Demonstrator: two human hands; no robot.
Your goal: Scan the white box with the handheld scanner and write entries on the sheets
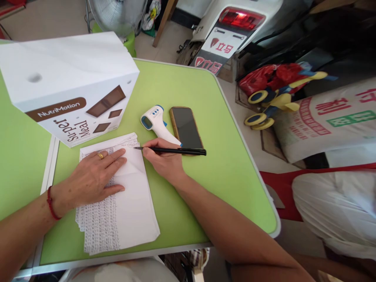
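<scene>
White written-on sheets (133, 211) near, on green table (229, 188); our left hand (94, 176) flat on them, fingers slightly spread, gripping nothing. Our right hand (164, 162): fingers pinched round black pen (185, 151), tip at sheets' far end. Farther, right: thermometer gun (157, 123), phone (186, 127).

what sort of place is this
Probably a lived-in room at home or a small shop: a fan, what looks like a scooter and a printed sack surround the green table.

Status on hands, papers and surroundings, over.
Left hand resting on papers. Right hand gripping pen, tip near papers' top. Thermometer and phone close beyond right hand.
</scene>
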